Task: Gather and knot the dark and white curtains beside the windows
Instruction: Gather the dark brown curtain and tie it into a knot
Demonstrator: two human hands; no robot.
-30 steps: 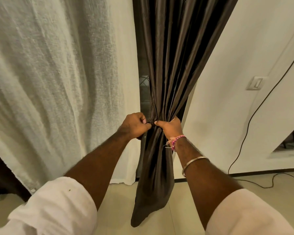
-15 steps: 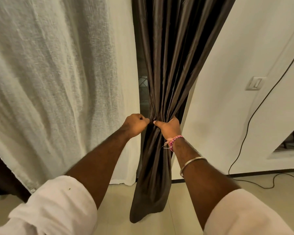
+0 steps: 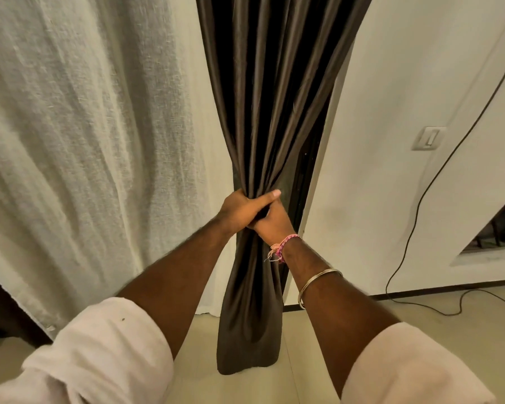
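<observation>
A dark brown curtain hangs in the middle, bunched into a narrow bundle at hand height, its loose end flaring just above the floor. My left hand wraps around the bundle from the left, thumb stretched across the front. My right hand grips the same bundle just below and partly under the left one. A sheer white curtain hangs loose on the left, touched by neither hand.
A white wall stands right of the dark curtain with a light switch. A black cable runs down the wall and across the pale floor. Dark furniture sits at the lower left.
My hands have closed together: the left one slid right over the bundle and now overlaps the right. The dark curtain is squeezed tighter at the grip.
</observation>
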